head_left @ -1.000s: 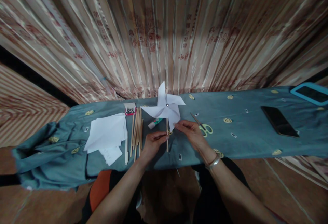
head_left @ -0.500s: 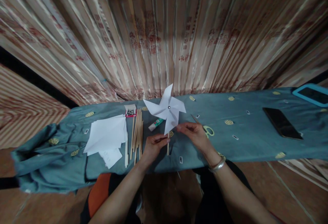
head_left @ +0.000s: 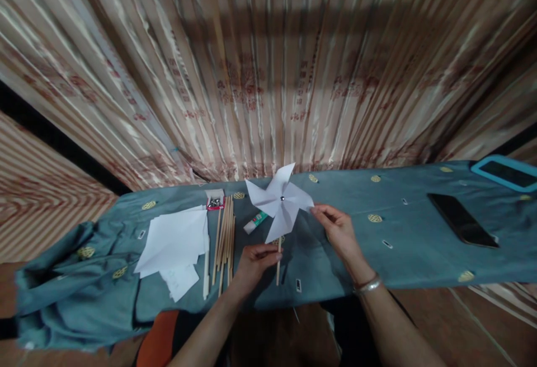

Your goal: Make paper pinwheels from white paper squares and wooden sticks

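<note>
Gripping a wooden stick (head_left: pixel 278 273), left hand (head_left: pixel 255 263) faces right hand (head_left: pixel 338 230) pinching pointed paper pinwheel (head_left: pixel 282 205).

Pinwheel (head_left: pixel 274 206): uniformly white, silver centre pin (head_left: pixel 282 198). Tablecloth (head_left: pixel 348 191): grey-teal, scattered yellow oval motifs, small black-and-white rectangles. Curtain (head_left: pixel 268 76): beige and brown stripes, dark-red print. Glue stick (head_left: pixel 255 222): green and white. Phone (head_left: pixel 461 220): black. Tablet frame (head_left: pixel 497 178): light blue.

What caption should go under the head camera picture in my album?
White paper pinwheel, its stick in the left hand, the right hand at one blade's tip.
</note>
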A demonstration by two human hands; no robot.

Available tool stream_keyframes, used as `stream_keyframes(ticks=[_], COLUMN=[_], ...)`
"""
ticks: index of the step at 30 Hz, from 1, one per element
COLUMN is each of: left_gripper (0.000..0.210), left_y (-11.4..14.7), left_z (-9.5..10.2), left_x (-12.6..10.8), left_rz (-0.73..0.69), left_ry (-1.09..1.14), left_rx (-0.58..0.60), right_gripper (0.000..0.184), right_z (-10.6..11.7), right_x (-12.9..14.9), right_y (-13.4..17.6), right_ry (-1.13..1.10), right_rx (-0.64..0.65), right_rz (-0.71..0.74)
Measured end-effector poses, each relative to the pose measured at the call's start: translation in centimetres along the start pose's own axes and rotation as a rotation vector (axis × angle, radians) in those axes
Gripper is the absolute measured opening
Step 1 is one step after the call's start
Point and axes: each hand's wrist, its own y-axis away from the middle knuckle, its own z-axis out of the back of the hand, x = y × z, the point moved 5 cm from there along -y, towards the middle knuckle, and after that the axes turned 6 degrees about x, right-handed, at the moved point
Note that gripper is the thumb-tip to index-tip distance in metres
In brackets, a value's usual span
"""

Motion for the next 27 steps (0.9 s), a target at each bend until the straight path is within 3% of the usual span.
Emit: stream_keyframes(ticks=[12,20,27], left_gripper=[0.024,0.025,0.024], left_y=[-0.4,-0.6,-0.3], left_z=[1.1,1.1,0.9], left_x=[-0.2,-0.3,-0.4], left_rz=[-0.106,-0.152,-0.172], left_ry=[-0.038,-0.017,-0.045], left_rx=[-0.093,-0.106,-0.107], right_gripper=[0.038,0.041,0.041], right_z=[-4.0,-5.9,-6.4], right_x=[0.1,-0.3,-0.2], right_y=[2.1,3.4,3.8], right_ry=[-0.107,-0.09,-0.037], right_rx=[0.24,0.385,0.389], right_rz=[-0.143,-0.133,-0.096])
